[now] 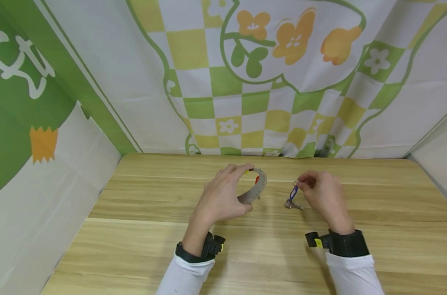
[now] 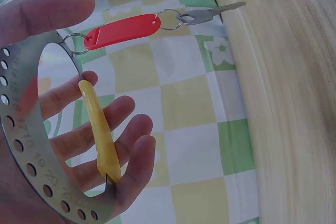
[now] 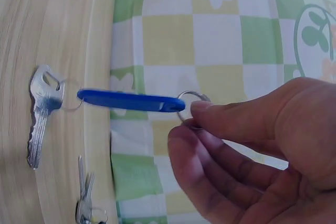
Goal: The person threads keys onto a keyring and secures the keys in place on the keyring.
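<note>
My left hand [image 1: 221, 196] grips a curved metal key hoop [image 2: 39, 156], stamped with numbers beside a row of holes. A yellow sleeve [image 2: 97, 129] on the hoop lies against its fingers. From the hoop a red key tag [image 2: 123, 31] hangs by a small ring, with a silver key [image 2: 199, 17] at its lower end. My right hand [image 1: 324, 194] pinches the split ring of a blue key tag [image 3: 131, 100] between thumb and fingers. Below that tag hangs a silver key [image 3: 44, 98], close above the table; contact is unclear.
More keys [image 3: 85, 203] show low in the right wrist view; whether they hang or lie there, I cannot tell. The wooden table [image 1: 275, 254] ends at the back against a checked, flowered cloth [image 1: 223, 110]. Another printed cloth [image 1: 80, 159] hangs on the left.
</note>
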`<action>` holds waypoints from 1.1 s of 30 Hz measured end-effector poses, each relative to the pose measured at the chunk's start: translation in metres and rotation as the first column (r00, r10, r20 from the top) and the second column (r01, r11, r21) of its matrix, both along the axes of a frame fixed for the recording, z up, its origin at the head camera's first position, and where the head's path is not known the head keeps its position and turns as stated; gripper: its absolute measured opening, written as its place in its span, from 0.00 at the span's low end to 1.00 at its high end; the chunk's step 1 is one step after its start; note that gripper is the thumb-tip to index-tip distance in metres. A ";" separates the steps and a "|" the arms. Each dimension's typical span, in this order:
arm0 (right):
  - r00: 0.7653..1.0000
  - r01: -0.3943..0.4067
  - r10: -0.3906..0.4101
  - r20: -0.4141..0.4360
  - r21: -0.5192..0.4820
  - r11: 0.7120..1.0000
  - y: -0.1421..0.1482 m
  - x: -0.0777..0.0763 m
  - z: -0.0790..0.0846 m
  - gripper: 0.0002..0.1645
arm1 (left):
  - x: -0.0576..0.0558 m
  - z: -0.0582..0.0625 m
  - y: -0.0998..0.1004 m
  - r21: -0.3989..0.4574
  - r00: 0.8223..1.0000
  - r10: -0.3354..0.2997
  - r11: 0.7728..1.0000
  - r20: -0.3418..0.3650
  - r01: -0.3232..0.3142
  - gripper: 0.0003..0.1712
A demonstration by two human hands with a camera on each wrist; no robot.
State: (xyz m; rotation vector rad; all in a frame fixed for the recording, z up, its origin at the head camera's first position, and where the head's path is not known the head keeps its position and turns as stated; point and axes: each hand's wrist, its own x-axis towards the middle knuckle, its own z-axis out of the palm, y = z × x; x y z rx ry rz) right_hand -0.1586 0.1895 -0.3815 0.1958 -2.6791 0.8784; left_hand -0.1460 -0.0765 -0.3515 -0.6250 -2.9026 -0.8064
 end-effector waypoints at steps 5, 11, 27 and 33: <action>0.997 -0.032 0.030 -0.066 -0.035 0.999 -0.009 0.002 0.001 0.03 | 0.000 0.000 0.000 0.002 1.000 -0.004 1.000 0.002 0.004 0.52; 0.993 -0.060 0.054 -0.100 -0.060 0.996 -0.016 0.003 0.001 0.03 | 0.001 0.001 0.000 -0.001 1.000 0.002 1.000 0.000 -0.002 0.52; 0.972 -0.183 0.151 -0.179 -0.177 0.967 -0.034 0.010 0.013 0.06 | 0.000 0.000 0.001 -0.017 1.000 0.014 1.000 -0.007 -0.014 0.53; 0.967 -0.205 0.171 -0.191 -0.175 0.963 -0.036 0.012 0.014 0.05 | 0.001 0.000 0.001 -0.016 1.000 0.018 1.000 -0.010 -0.018 0.53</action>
